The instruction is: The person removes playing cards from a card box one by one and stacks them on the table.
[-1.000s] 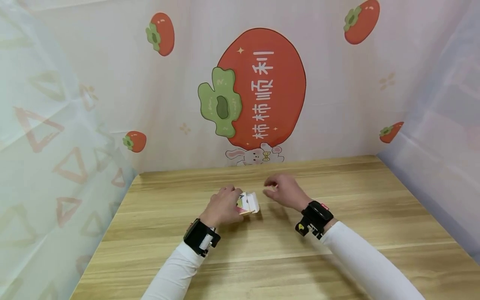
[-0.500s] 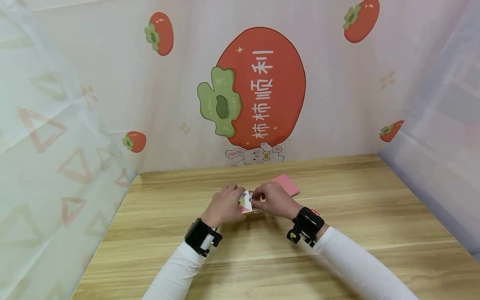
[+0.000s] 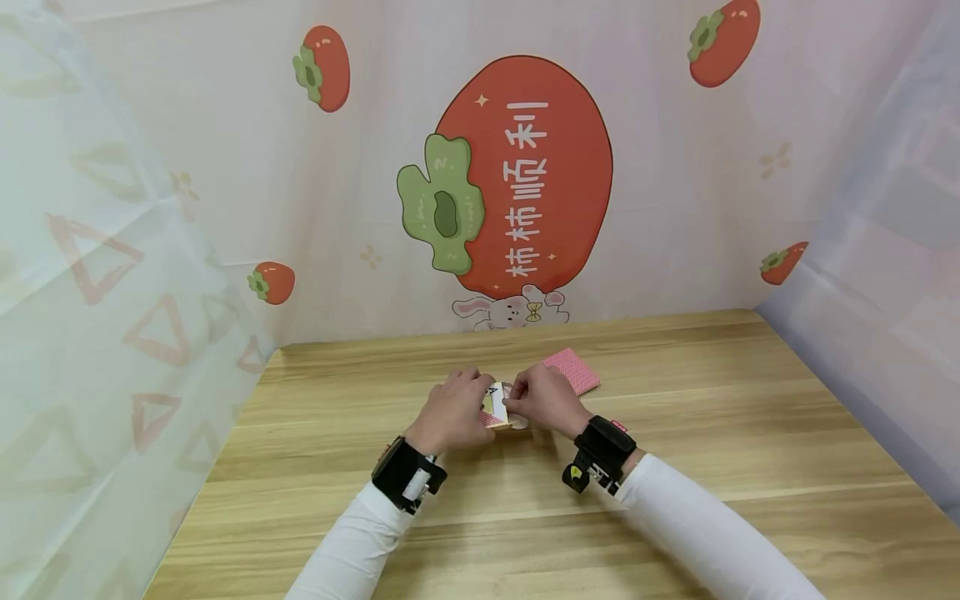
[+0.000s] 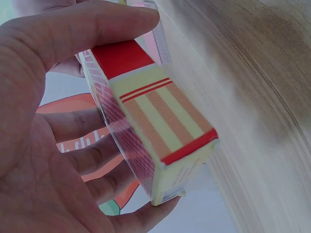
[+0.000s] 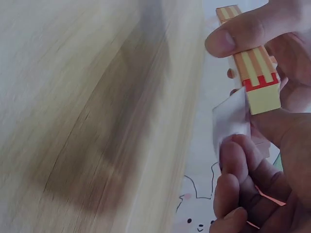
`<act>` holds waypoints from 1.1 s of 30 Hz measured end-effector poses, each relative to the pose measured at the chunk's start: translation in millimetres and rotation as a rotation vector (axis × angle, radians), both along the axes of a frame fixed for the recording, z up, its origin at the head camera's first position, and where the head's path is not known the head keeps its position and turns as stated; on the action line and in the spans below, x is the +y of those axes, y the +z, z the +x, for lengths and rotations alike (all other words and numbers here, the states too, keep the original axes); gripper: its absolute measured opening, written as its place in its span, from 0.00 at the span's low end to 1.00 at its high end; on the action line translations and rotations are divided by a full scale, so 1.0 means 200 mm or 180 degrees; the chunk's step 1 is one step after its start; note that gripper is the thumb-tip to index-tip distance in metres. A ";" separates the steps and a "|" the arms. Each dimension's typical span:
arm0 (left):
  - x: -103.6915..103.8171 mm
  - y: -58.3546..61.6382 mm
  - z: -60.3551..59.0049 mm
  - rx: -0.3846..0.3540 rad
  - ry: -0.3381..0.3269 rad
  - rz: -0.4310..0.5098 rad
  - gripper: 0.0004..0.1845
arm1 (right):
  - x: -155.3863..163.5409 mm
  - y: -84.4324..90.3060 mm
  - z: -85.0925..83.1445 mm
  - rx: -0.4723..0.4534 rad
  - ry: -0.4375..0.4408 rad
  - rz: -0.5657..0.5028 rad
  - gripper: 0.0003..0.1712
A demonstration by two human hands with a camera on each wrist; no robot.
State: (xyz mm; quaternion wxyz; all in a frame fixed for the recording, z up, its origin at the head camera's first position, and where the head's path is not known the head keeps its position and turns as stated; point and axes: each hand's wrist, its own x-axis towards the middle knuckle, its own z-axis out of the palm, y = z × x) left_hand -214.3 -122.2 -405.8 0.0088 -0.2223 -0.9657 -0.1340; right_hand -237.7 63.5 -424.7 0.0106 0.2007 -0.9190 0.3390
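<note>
My left hand (image 3: pixel 448 408) holds a playing-card box (image 3: pixel 492 407) above the table, thumb on one edge and fingers along its back. The letter A and a green patch show on the box's front. In the left wrist view the box (image 4: pixel 158 109) has a red-and-cream striped side and a red patterned back. At its open end my right hand (image 3: pixel 551 400) has its thumb and curled fingertips on the white flap (image 5: pixel 229 116). Behind the right hand, a deck of red-backed cards (image 3: pixel 574 369) lies on the table, partly covered by that hand.
The wooden table (image 3: pixel 675 392) ends at a light cloth backdrop (image 3: pixel 645 250) printed with persimmons and a bunny. Pale cloth walls stand on the left and right. Each wrist wears a black camera strap (image 3: pixel 603 450).
My right hand has moved left and down from above the deck to the box's open end, uncovering the deck. Its fingers now touch the flap. The left hand keeps its hold.
</note>
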 end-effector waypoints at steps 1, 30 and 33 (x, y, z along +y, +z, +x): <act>0.00 0.00 0.00 0.0003 0.0002 -0.0014 0.36 | 0.00 0.00 0.00 -0.0007 0.0001 -0.0017 0.13; -0.02 0.01 0.00 -0.0051 0.0042 -0.0018 0.36 | 0.14 0.13 0.00 0.0192 0.1195 0.0197 0.23; -0.02 0.02 0.01 -0.0073 0.0043 -0.0040 0.36 | 0.14 0.14 0.00 0.0239 0.1451 0.0317 0.23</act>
